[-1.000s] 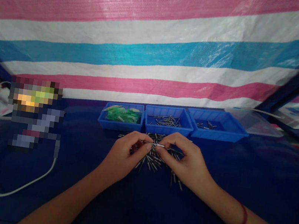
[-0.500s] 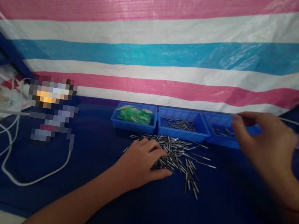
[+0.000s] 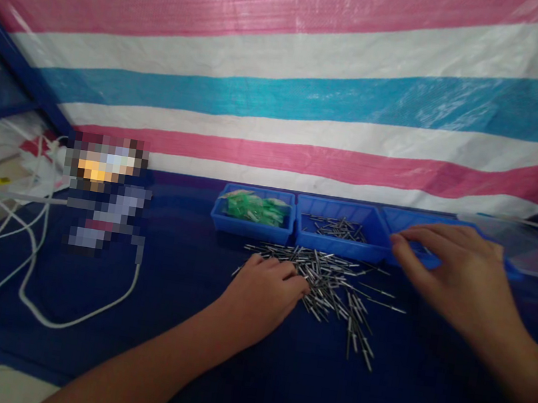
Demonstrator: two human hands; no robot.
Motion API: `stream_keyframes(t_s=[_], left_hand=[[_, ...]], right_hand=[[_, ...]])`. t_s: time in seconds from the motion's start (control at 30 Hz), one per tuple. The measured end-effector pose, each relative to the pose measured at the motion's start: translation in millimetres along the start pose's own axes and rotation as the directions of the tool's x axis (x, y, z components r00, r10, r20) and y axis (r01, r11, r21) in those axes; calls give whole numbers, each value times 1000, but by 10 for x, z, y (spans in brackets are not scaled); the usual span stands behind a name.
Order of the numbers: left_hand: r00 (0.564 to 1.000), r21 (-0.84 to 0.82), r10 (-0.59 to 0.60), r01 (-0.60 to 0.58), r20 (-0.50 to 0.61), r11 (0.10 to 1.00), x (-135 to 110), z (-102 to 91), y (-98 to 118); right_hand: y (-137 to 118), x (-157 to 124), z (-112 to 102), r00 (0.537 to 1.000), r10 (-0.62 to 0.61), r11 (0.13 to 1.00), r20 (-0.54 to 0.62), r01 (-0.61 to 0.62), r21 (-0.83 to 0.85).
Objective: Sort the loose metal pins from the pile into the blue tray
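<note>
A heap of thin metal pins [image 3: 332, 285] lies on the dark blue table [image 3: 233, 371]. My left hand [image 3: 262, 295] rests on the heap's left edge with its fingers curled down onto the pins. My right hand [image 3: 455, 270] hovers in front of the right blue tray [image 3: 405, 218], fingers stretched out to the left, nothing seen in them. The middle blue tray [image 3: 340, 229] holds several pins. Green plastic pieces fill the left blue tray [image 3: 252, 216].
A striped pink, white and blue tarp [image 3: 288, 76] hangs behind the trays. White cables [image 3: 34, 281] loop across the table's left side beside a blurred object [image 3: 103, 193]. A clear plastic lid [image 3: 529, 250] lies at the far right.
Both hands first pinched one pin over the heap. My right hand then swung out to the right tray and has come partly back; my left hand dropped onto the heap. The view shifted left.
</note>
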State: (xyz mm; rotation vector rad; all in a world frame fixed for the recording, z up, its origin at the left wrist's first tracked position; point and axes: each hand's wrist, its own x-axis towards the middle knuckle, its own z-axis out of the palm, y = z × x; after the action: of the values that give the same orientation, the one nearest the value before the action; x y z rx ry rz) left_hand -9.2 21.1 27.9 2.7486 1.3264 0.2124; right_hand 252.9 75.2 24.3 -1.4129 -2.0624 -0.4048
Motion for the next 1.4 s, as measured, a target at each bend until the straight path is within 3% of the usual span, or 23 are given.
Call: stream_keyframes(t_s=[0.33,0.53,0.93,1.07,1.2,1.4], left_hand=[[999,7,12,-12,-46,1000,0,46,-9],[999,-17,33,-33,-17,999,23,14,-6],[985,55,113,-107,-133,993,87,121,0],[970,-140,91,-124,-226,982,112,94,19],[955,-440,9,-146,-297,886,124,91,71],[941,-535,-44,-152,-336,831,135,117,117]], right_hand=[[-310,-79,82,972,-203,959,116,174,222],[-379,-102,100,957,-258,931,135,209,300],[-577,-166,94,918,-337,863,209,212,459],[-635,-163,32,899,-374,814,225,202,544],[-698,-170,2,910,-362,746,202,153,648],[-712,-195,46,945,-256,672,203,23,741]])
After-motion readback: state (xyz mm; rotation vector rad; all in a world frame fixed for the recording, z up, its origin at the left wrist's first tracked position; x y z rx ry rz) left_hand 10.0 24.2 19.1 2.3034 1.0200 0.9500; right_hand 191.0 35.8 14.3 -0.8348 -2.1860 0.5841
